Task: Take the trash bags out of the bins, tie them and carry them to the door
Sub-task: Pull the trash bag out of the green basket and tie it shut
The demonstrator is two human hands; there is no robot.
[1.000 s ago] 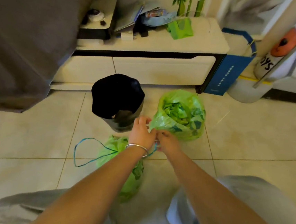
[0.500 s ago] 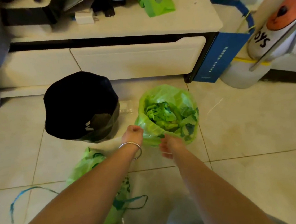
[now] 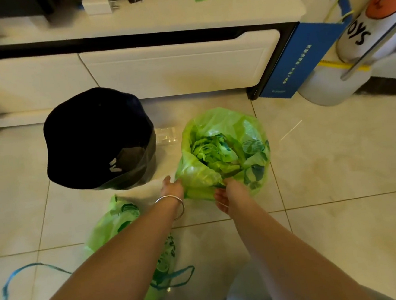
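Tiled floor (image 3: 338,165), both hands (image 3: 171,188) (image 3: 230,192) gripping green bag (image 3: 228,147) — white cabinet (image 3: 179,64) behind

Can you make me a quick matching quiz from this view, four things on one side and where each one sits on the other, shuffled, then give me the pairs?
Things
1. open green bag
2. black-lined bin
3. flat green bag
4. blue box

Places
A. leaning at the right end of the white cabinet
B. on the tiles under the left forearm, blue drawstring trailing out
C. upright, left of the open bag
D. near rim gripped by the left hand and right hand

Pairs: 1-D, 2-C, 3-B, 4-A
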